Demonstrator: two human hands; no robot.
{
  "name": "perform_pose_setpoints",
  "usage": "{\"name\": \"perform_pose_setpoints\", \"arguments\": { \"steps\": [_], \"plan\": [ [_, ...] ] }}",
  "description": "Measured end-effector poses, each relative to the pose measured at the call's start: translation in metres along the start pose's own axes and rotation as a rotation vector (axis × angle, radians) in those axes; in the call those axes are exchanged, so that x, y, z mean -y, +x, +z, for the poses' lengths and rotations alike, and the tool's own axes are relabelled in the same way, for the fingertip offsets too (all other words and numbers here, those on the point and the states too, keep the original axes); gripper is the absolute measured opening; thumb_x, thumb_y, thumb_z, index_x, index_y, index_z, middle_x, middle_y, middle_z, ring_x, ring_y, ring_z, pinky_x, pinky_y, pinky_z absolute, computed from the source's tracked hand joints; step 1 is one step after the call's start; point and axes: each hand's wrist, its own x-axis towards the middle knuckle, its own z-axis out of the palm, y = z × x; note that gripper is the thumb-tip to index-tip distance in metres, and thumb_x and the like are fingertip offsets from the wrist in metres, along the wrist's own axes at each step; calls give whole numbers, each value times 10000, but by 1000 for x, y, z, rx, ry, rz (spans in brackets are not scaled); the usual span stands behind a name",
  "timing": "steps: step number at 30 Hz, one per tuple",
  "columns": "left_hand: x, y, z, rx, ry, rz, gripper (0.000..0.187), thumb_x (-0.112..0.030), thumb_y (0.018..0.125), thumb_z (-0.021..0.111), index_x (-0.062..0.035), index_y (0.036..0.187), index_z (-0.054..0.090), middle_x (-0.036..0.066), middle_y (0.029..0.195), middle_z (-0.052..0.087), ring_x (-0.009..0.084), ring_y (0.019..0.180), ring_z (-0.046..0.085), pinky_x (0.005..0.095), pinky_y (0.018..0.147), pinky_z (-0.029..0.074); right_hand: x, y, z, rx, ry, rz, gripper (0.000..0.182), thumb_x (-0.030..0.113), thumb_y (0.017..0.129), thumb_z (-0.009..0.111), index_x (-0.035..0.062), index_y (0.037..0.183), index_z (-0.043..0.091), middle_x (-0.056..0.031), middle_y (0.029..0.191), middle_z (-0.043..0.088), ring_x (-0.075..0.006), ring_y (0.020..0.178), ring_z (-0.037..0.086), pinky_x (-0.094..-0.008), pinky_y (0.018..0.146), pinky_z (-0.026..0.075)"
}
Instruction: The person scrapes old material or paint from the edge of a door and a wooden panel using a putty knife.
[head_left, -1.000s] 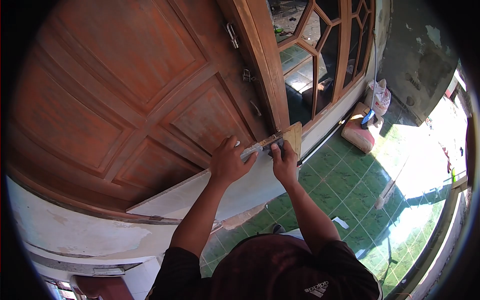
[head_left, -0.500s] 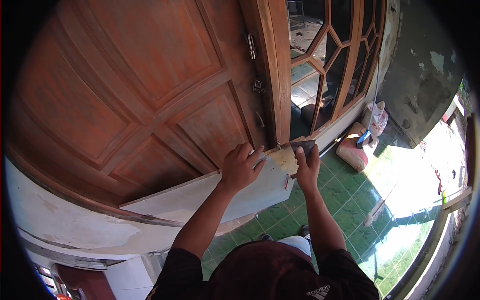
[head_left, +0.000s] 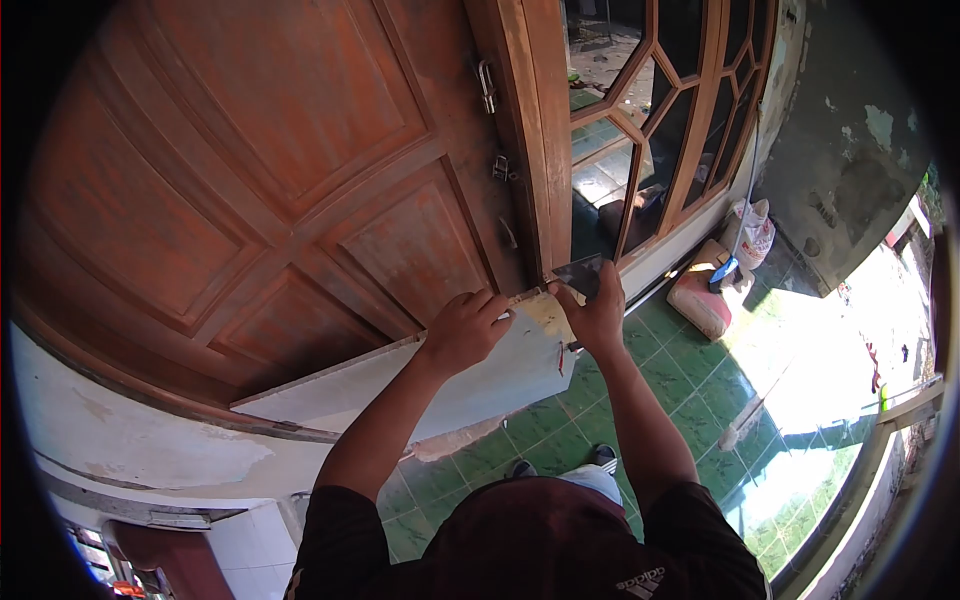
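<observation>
A long white board (head_left: 480, 385) stands on edge along the foot of the brown wooden door (head_left: 360, 230). Its right end has a yellowish patch (head_left: 545, 316) near the top edge. My left hand (head_left: 466, 328) is closed over that top edge, its fingers curled together. Just right of it, my right hand (head_left: 598, 315) grips a thin dark grey sheet (head_left: 584, 274) that looks like sandpaper, between thumb and fingers, above the patch and close to the door frame. Its lower part is hidden by the hand. A small red object (head_left: 562, 358) shows at the board's right end.
A latticed window (head_left: 655, 130) adjoins the door frame (head_left: 530, 130). Beyond my right hand lie a reddish sack (head_left: 700, 303) and a white bag (head_left: 755, 235), with a blue-headed stick (head_left: 724, 268) leaning there. A brush-like tool (head_left: 735, 432) rests on the green tiles (head_left: 660, 375).
My right hand has tilted and shifted slightly left and up with the dark sheet. My left hand's fingers have drawn closer together on the board's edge. The view has shifted a little.
</observation>
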Motion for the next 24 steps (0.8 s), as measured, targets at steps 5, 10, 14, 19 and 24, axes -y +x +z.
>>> {"name": "perform_pose_setpoints", "arguments": {
  "steps": [5,10,14,19,24],
  "plan": [
    [5,-4,-14,89,20,-19,140,-126,917,716,-87,1040,771,48,1035,631,249,995,643,409,860,561,-11,-3,4,16,50,33,525,254,829,960,-1,1090,583,-197,1009,648,-430,994,655,-519,857,523],
    [27,-35,-61,94,-16,-326,120,-118,941,702,-44,1034,689,100,1045,604,307,1005,634,443,844,547,-9,-4,4,38,20,70,564,255,845,945,-17,1187,588,-206,1071,640,-425,1045,653,-509,887,526],
    [32,-44,-74,-86,-222,-604,176,-191,1046,658,-19,1034,623,168,1046,587,399,1004,617,516,851,499,12,-25,1,-151,80,-115,459,257,931,872,-17,1189,608,-206,1087,691,-418,998,688,-510,864,540],
    [6,-27,-38,153,-273,-644,388,-384,1051,711,-6,1031,625,197,1084,575,409,1054,610,529,880,500,2,-90,33,160,279,305,335,313,1075,719,-8,1080,623,-125,864,708,-247,768,665,-402,727,533],
    [6,-16,-19,234,-240,-506,505,-481,1017,742,11,1078,648,212,1135,589,412,1115,616,520,928,527,10,-90,53,61,403,376,365,334,1102,687,-8,1002,605,-116,800,695,-197,725,646,-376,680,511]
  ]
}}
